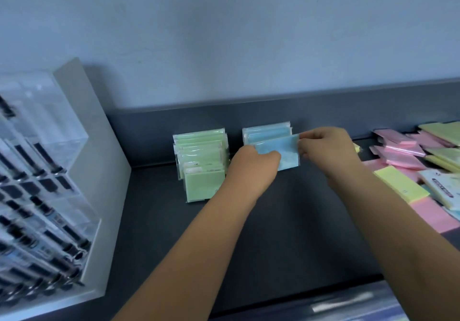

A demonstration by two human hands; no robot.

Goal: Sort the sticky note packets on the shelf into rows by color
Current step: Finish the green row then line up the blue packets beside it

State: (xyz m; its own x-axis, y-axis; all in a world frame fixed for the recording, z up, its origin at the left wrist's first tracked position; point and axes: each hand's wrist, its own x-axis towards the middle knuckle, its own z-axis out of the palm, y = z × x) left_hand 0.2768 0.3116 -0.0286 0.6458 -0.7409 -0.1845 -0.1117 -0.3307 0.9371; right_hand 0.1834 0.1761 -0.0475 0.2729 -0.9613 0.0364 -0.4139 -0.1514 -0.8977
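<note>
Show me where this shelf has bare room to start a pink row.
Bare shelf runs along the front, from the green row to the mixed pile. A smaller patch lies between the white panel and the green row. The right end is crowded.

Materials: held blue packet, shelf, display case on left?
Blue packet: paper pad in clear glossy plastic sleeve; sheen and transparent margins show. Shelf: matte dark grey, perhaps painted metal or laminate; unclear. Display case: clear acrylic-looking plastic, contents visible through walls.
</note>
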